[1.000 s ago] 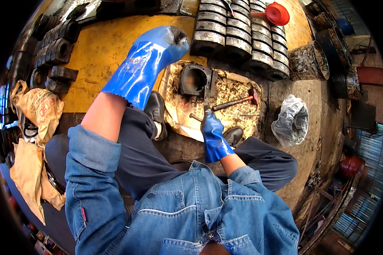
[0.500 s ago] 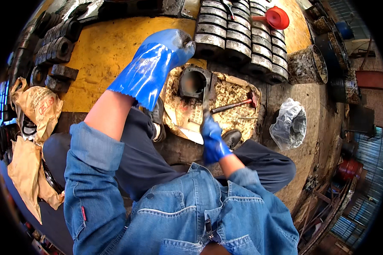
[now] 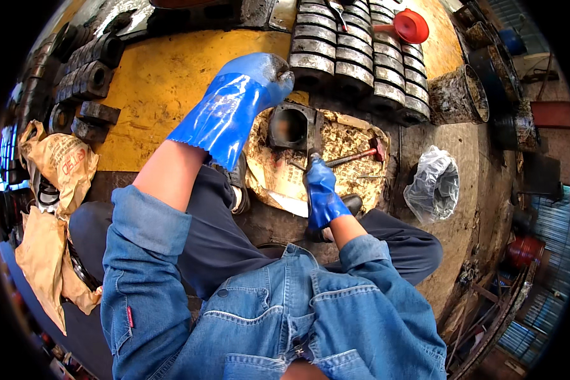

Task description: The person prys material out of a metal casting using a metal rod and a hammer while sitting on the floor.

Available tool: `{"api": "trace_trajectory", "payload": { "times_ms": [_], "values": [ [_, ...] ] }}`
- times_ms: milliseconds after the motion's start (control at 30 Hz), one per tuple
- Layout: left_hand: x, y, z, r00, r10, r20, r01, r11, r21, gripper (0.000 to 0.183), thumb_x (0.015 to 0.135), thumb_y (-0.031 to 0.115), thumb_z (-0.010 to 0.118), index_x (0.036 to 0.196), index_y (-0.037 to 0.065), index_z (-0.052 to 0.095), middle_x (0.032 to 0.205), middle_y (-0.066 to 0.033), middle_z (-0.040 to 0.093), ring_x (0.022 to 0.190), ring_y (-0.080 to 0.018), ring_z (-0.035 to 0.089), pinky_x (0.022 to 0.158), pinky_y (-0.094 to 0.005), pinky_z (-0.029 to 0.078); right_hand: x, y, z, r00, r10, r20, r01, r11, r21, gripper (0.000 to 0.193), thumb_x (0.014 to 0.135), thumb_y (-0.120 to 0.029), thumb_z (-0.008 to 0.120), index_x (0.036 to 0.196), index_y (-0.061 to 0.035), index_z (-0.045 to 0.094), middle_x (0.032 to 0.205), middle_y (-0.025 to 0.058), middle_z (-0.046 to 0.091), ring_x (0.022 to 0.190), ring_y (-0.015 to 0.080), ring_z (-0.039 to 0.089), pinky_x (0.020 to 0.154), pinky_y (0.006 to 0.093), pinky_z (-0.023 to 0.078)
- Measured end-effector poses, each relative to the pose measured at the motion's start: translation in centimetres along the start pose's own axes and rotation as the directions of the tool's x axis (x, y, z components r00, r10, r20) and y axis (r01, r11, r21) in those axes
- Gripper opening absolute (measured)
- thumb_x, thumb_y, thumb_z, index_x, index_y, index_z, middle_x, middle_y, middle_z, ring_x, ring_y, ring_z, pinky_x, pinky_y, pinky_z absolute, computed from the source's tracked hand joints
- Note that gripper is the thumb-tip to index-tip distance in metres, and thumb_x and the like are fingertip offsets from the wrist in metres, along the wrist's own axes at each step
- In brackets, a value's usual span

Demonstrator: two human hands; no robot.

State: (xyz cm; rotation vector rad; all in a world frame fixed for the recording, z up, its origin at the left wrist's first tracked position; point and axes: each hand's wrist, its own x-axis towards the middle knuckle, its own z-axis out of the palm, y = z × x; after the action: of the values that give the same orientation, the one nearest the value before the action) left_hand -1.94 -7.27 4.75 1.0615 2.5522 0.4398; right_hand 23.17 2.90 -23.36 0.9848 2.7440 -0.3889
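My left hand (image 3: 263, 73), in a long blue rubber glove, is raised at the upper middle, its fingers curled closed. Whatever may be in them is hidden. Just below it, a dark square metal block with a round bore (image 3: 291, 126) rests on a stained, paper-covered work surface (image 3: 269, 171). My right hand (image 3: 323, 180), gloved in blue too, is closed around a narrow flat metal tool (image 3: 313, 152) whose upper end lies by the block's right side. The tool's exact kind is not clear. A hammer with a reddish head (image 3: 377, 149) lies beyond this hand, its handle pointing toward it.
Rows of stacked metal blocks (image 3: 348, 57) stand at the far side, with a red funnel (image 3: 411, 26) on them. A grimy bucket (image 3: 459, 95) and a clear plastic bag (image 3: 434, 183) are at right. Brown paper sacks (image 3: 57, 164) and more blocks (image 3: 85, 79) lie left.
My right hand has moved slightly up and right, closer to the block, with the flat tool. My left hand stays closed, shifted a little in the picture along with the view.
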Motion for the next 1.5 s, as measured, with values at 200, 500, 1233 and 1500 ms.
{"api": "trace_trajectory", "payload": {
  "times_ms": [200, 500, 1233, 1500],
  "values": [
    [0.3, -1.3, -0.3, 0.999, -0.035, 0.026, 0.035, 0.999, 0.007, 0.035, 0.089, 0.039, 0.055, 0.113, 0.018, 0.068, 0.112, -0.0103, 0.068, 0.103, -0.0334, 0.064, 0.089, -0.0415, 0.052, -4.7, -2.7, -1.1, 0.999, 0.033, 0.035, -0.028, 0.993, -0.112, 0.041, 0.093, -0.017, 0.045, 0.131, -0.0041, 0.049, 0.086, 0.0161, 0.068, 0.069, 0.0370, 0.068, 0.061, 0.0502, 0.054],
    [-0.3, -0.4, -0.3, 1.000, -0.009, 0.008, 0.009, 1.000, -0.004, 0.034, 0.088, 0.039, 0.057, 0.114, 0.020, 0.068, 0.114, -0.0084, 0.068, 0.104, -0.0329, 0.063, 0.090, -0.0413, 0.052, -2.4, -1.7, -0.2, 0.999, -0.023, 0.040, 0.028, 0.991, -0.134, 0.057, 0.087, -0.014, 0.047, 0.143, -0.0051, 0.039, 0.095, 0.0182, 0.068, 0.065, 0.0328, 0.068, 0.055, 0.0436, 0.055],
    [0.6, 0.8, 0.4, 0.997, 0.069, 0.024, -0.069, 0.997, 0.030, 0.031, 0.088, 0.035, 0.057, 0.109, 0.017, 0.069, 0.107, -0.0124, 0.069, 0.099, -0.0346, 0.064, 0.085, -0.0432, 0.053, -2.0, 3.8, -2.6, 0.997, 0.009, 0.082, -0.013, 0.998, 0.059, 0.044, 0.088, -0.019, 0.055, 0.131, -0.0097, 0.051, 0.093, 0.0207, 0.068, 0.083, 0.0386, 0.068, 0.073, 0.0498, 0.054],
    [0.9, 0.5, 0.1, 0.997, 0.023, 0.067, -0.025, 0.999, 0.035, 0.034, 0.088, 0.037, 0.057, 0.113, 0.017, 0.069, 0.109, -0.0120, 0.069, 0.101, -0.0334, 0.065, 0.087, -0.0434, 0.053, 1.1, 2.9, -7.7, 0.985, -0.132, -0.112, 0.114, 0.982, -0.152, 0.026, 0.099, -0.022, 0.051, 0.119, -0.0075, 0.059, 0.083, 0.0175, 0.068, 0.074, 0.0311, 0.068, 0.058, 0.0390, 0.054]
  ]
}}
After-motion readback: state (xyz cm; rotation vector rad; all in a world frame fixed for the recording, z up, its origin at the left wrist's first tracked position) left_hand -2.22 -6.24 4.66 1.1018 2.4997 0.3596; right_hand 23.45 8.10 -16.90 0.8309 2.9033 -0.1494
